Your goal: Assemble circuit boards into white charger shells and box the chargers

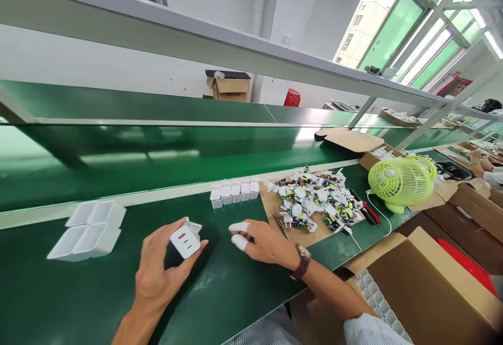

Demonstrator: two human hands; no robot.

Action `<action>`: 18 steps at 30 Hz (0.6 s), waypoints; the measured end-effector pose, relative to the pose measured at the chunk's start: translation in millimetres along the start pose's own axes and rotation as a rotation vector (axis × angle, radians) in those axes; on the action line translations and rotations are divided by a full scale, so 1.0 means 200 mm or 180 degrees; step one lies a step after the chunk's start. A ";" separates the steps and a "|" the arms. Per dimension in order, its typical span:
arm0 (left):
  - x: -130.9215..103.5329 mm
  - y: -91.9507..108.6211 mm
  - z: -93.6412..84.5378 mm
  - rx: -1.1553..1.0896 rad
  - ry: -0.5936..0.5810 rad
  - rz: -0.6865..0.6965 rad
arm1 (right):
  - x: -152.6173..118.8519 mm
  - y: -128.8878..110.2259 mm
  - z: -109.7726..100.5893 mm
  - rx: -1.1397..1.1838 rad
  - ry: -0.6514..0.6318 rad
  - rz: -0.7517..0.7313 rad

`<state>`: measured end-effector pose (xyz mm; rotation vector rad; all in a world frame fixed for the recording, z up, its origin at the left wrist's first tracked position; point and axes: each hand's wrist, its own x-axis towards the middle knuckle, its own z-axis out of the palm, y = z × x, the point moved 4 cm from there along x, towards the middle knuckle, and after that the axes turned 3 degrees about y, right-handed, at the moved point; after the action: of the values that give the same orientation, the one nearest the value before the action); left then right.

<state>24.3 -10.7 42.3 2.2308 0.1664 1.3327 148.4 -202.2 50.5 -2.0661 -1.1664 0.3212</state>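
Note:
My left hand [159, 269] grips a white charger [185, 241] between thumb and fingers; its face, with one red port and two dark slots, points toward me. Just right of it my right hand [261, 241] hovers over the green table with nothing in it, fingers apart, white covers on two fingertips. Behind the hands stand several small white cases [236, 192] in a row. A pile of circuit boards and white parts [314, 198] lies on brown cardboard [271, 203], with metal tweezers [280, 223] at its left edge.
White compartment trays [88, 229] sit at the left. Red-handled pliers [371, 213] and a green fan [401, 180] with a white cable are at the right. An open carton [428, 287] stands at the lower right. A shelf edge [236, 46] crosses above the table.

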 end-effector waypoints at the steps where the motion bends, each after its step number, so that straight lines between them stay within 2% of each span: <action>1: 0.00 0.00 0.00 0.0011 0.0018 0.0067 | -0.06 0.01 -0.07 -0.0612 -0.0007 0.0036; 4: 0.01 0.02 0.00 -0.0010 0.0041 0.0231 | -0.24 0.12 -0.21 -0.2140 -0.0035 0.0553; 6: 0.01 0.02 0.00 -0.0041 0.0010 0.0237 | -0.36 0.24 -0.22 -0.2790 -0.0176 0.0794; 9: 0.01 0.02 0.01 -0.0080 -0.0029 0.0221 | -0.47 0.38 -0.16 -0.3279 -0.0103 0.0628; 11: 0.00 0.02 0.01 -0.0090 -0.0035 0.0212 | -0.49 0.40 -0.13 -0.3353 0.0123 0.0267; 14: -0.01 0.00 0.01 -0.0099 -0.0067 0.0196 | -0.45 0.31 -0.15 -0.3003 0.0728 -0.0457; 18: -0.02 -0.03 0.01 -0.0093 -0.0152 0.0093 | -0.29 0.06 -0.23 -0.2110 0.1460 -0.1012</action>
<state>24.1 -7.9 34.7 2.2463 0.0967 1.2876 147.6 -275.6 67.0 -2.2564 -1.3869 -0.7494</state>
